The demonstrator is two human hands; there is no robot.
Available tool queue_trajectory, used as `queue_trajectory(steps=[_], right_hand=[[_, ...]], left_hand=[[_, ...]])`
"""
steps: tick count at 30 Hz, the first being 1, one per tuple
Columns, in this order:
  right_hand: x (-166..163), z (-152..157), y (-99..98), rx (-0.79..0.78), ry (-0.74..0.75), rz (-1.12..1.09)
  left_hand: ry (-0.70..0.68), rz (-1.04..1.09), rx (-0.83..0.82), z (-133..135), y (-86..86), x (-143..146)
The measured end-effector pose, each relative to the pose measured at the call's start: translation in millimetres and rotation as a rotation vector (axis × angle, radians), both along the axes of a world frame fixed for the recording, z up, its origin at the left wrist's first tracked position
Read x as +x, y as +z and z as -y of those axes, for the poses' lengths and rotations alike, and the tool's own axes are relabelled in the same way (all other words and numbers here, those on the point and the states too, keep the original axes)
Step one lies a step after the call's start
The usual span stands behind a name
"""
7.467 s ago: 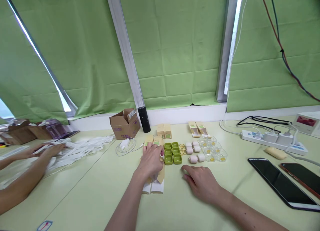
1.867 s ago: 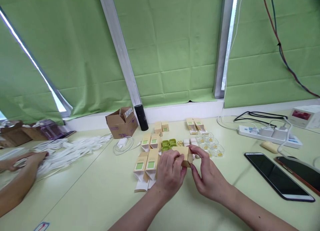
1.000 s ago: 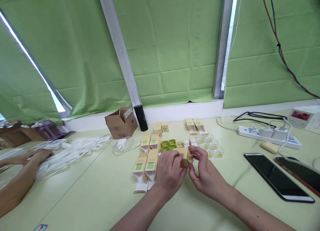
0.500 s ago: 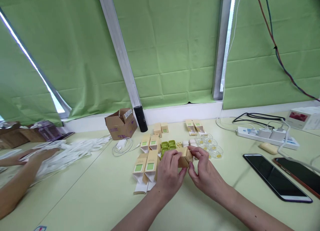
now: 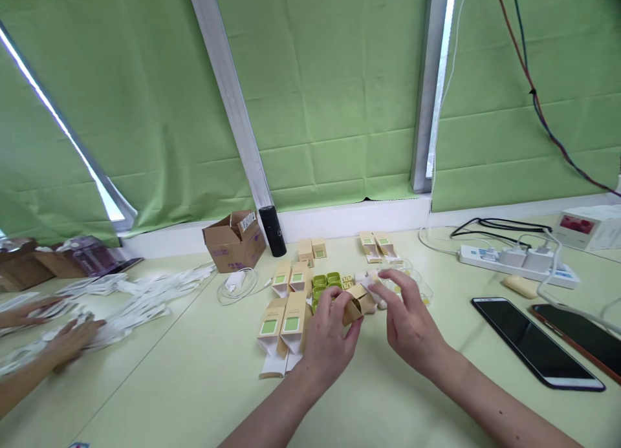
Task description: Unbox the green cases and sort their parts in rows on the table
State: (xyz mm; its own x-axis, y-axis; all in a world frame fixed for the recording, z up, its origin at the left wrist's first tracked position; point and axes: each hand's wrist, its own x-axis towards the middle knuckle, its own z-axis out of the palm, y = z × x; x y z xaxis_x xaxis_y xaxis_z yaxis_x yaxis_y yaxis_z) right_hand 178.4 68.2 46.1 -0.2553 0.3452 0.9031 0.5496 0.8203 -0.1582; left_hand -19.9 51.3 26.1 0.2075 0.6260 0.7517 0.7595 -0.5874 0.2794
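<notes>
My left hand (image 5: 330,335) pinches a small tan cardboard box (image 5: 352,312), whose right end is open with its flap sticking out. Just right of the box, my right hand (image 5: 412,319) has its fingers apart, close to small white pieces (image 5: 367,278). Whether a fingertip touches them I cannot tell. Behind the left hand sit green square cups (image 5: 334,278) and small yellow pieces (image 5: 347,282). Clear plastic domes (image 5: 423,291) are partly hidden by my right hand. Several tan boxes with green labels (image 5: 292,322) lie left of my left hand, their flaps open.
More tan boxes (image 5: 377,246) lie at the back. A brown carton (image 5: 235,241), a black bottle (image 5: 272,231) and a white charger (image 5: 236,280) are behind left. Phones (image 5: 536,341) and a power strip (image 5: 519,265) lie right. At far left, another person's hands (image 5: 72,341) handle white strips (image 5: 150,299).
My right hand has let go of the box and moved slightly right, its fingers spreading. The box has tilted in my left hand, showing its open end. The other person's hands have shifted.
</notes>
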Motion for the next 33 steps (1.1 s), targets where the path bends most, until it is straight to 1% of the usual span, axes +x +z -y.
queue_trajectory(steps=[3,5,7,12,17,22,26,29,33], right_hand=[[-10,16,-2.2,0.055,0.101,0.055],[-18,24,-4.6,0.019,0.190,0.102],[-23,25,-8.0,-0.045,0.236,0.120],[-22,9,-15.9,-0.115,0.175,0.043],[-13,-4,-15.3,-0.188,0.124,-0.007],[-12,-4,-13.4,-0.269,0.107,-0.011],[-10,-4,-9.4,-0.287,0.103,-0.085],[-9,-4,-5.4,-0.297,0.124,-0.102],[-10,-2,-1.6,-0.417,0.146,-0.142]], left_hand=[[0.020,-0.025,-0.030,0,0.2,0],[0.021,-0.027,-0.044,-1,-0.3,-1],[0.021,-0.021,-0.053,-1,-1.0,-2],[0.026,-0.024,-0.069,-1,-1.4,-1],[0.018,-0.012,-0.068,0,-1.7,1],[0.017,-0.013,-0.057,0,-1.8,1],[0.004,-0.011,-0.031,0,-1.1,1],[0.004,-0.023,-0.010,0,-1.5,1],[0.002,-0.074,0.010,1,-2.8,1]])
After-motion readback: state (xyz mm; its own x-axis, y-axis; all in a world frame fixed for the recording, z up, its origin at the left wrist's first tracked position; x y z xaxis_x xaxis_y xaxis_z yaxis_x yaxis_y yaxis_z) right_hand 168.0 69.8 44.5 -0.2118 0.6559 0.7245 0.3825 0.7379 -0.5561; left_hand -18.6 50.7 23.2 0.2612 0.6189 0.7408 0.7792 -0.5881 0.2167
